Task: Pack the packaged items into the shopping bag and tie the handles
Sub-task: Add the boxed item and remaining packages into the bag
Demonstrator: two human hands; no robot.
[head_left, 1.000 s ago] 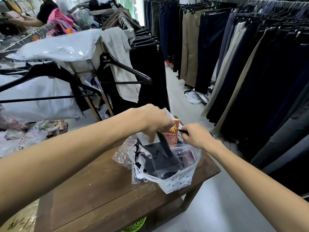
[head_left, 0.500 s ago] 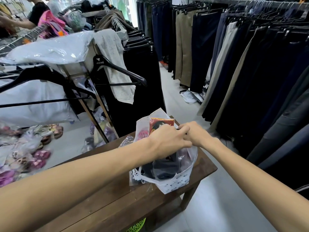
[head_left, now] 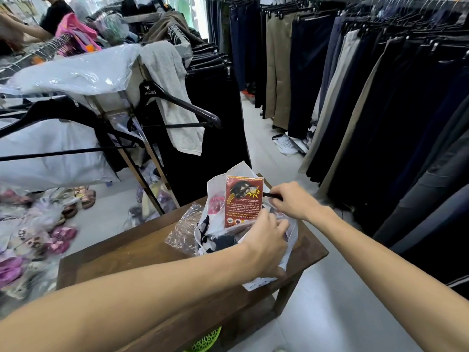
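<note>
Hands [head_left: 279, 224] grip shopping bag [head_left: 289, 235] rim.

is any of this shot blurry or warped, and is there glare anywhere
Head view: the sandals on the floor at left are smeared by blur, the red packet in the shopping bag is sharp, the trouser racks bow from wide-angle distortion, and the plastic wrap shows glare.

left hand [head_left: 266, 242] hides bag [head_left: 291, 232] rim, shoes [head_left: 58, 240] blurred
</note>
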